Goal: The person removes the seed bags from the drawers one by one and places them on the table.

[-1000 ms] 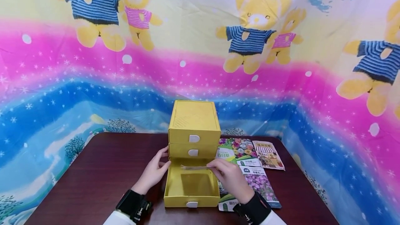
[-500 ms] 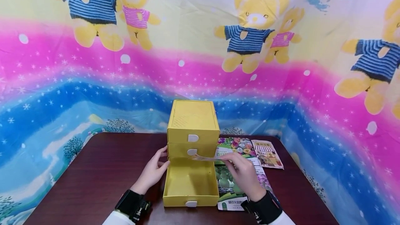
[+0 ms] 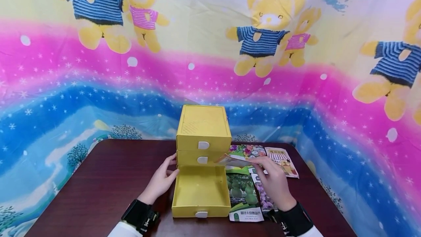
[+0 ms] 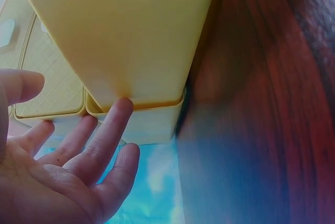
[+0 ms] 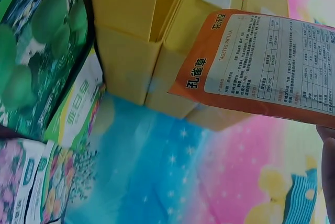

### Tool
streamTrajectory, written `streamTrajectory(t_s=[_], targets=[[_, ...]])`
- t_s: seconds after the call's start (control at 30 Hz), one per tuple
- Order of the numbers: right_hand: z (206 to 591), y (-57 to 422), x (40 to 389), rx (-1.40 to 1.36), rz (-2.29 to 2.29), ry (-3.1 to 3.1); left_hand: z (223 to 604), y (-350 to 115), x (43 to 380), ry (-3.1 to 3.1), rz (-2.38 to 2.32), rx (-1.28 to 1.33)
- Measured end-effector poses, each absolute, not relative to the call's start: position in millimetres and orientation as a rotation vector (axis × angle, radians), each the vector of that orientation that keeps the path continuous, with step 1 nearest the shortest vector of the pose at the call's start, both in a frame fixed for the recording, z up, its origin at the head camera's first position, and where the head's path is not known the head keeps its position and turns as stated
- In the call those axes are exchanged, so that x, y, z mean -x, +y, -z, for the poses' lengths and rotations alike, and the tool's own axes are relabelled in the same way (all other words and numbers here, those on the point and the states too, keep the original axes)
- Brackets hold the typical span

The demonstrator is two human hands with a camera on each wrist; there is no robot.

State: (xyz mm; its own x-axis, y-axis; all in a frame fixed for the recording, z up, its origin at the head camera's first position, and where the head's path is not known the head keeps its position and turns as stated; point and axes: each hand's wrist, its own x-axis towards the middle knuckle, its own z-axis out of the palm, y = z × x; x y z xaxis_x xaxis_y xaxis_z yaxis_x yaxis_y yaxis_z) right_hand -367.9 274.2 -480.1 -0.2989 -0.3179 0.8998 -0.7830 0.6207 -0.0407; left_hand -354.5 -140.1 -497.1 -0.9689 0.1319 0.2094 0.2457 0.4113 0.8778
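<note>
A yellow three-drawer cabinet [image 3: 204, 120] stands on the table with its bottom drawer [image 3: 184, 212] pulled out and its upper two closed. My left hand [image 3: 161, 179] is at the cabinet's left side; in the left wrist view its fingers are spread, fingertips right at the cabinet edge beside the drawer. My right hand [image 3: 275, 183] pinches an orange-edged seed packet [image 5: 261, 64] by one end. Its printed back, reading "TAGETES PATULA", faces the right wrist camera. In the head view the packet extends left from the fingers, its far end overlapping the middle drawer's right side.
Right of the drawer lie several seed packets: one with green gourds [image 3: 243, 193], one with purple flowers [image 3: 264, 195] and one with colourful blooms [image 3: 254, 151]. A packet with a striped awning [image 3: 282, 158] lies farther right. A printed cloth [image 3: 158, 83] hangs behind the table [image 3: 125, 171].
My right hand has carried the seed packet rightward and slightly up, from over the open drawer to over the packets on the right. My left hand has stayed at the cabinet.
</note>
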Motion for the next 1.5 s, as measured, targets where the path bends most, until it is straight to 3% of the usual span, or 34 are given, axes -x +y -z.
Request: streamTrajectory(t_s=[0.17,0.4,0.6,1.17,1.5], targets=[[513,315,389,-0.768,-0.590,-1.919,497,-140,354,-2.546,1.610,0.342],[433,294,324,-0.656,-0.633,-1.929,498,-140,354,-2.541,1.618,0.342],[416,312,306,-0.469,-0.528,-2.029,497,-140,354,-2.551,1.615,0.345],[435,380,287,-0.082,-0.491,-2.243,499,-140,354,-2.548,1.596,0.335],[443,405,281,-0.016,-0.439,-2.311,499,-139,355,-2.549,1.601,0.332]])
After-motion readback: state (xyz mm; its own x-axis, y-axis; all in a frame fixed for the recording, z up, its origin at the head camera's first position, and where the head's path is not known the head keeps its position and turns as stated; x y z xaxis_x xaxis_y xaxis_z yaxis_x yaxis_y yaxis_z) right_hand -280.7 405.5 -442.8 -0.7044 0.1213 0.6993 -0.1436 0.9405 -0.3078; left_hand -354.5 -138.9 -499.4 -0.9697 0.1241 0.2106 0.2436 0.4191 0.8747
